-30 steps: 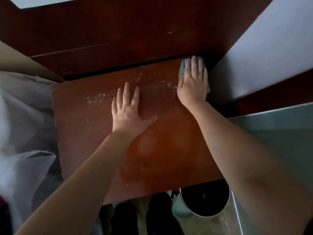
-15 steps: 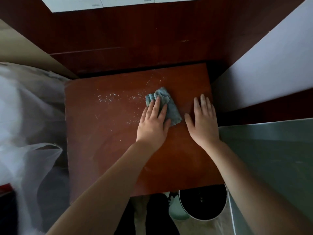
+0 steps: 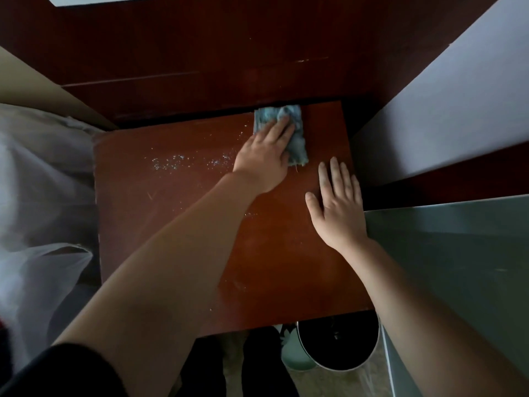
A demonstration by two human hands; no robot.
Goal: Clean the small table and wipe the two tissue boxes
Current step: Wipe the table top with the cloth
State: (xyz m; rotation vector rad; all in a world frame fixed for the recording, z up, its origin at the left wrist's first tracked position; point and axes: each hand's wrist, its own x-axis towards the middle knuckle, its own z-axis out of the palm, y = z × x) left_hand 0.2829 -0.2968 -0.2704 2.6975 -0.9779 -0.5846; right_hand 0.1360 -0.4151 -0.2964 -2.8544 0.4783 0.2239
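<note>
1. Black sleeve (image 3: 60,373), lower left corner: it covers the upper part of the left arm; the forearm beyond it is bare and reaches diagonally over the table.

2. Round bin (image 3: 357,339), dark inside with a pale rim: it stands on the floor, partly under the near edge of the table. A pale green item sits just beside it (too dim to identify).

3. Small table (image 3: 160,219), reddish-brown wood, square top: it fills the centre of the view. White plastic sheeting (image 3: 37,202) lies bunched along its left side, and a grey-green flat surface (image 3: 458,253) adjoins its right side.

4. Right hand (image 3: 339,209): it lies palm down on the table near the right edge, fingers straight and slightly spread, thumb out to the side. It holds nothing.

5. White specks (image 3: 171,164): a scattered band across the far half of the tabletop, to the left of the left hand.

6. Left hand (image 3: 263,160): it lies palm down with its straight fingers pressed flat on the cloth, not curled around it.

7. Cloth (image 3: 299,147), blue-grey, crumpled, frayed at its near edge: it lies on the tabletop at the far edge, right of centre, partly under the left fingers.

8. Dark red wood panelling (image 3: 200,53): it rises behind the table, with a pale panel (image 3: 458,96) to the right.
</note>
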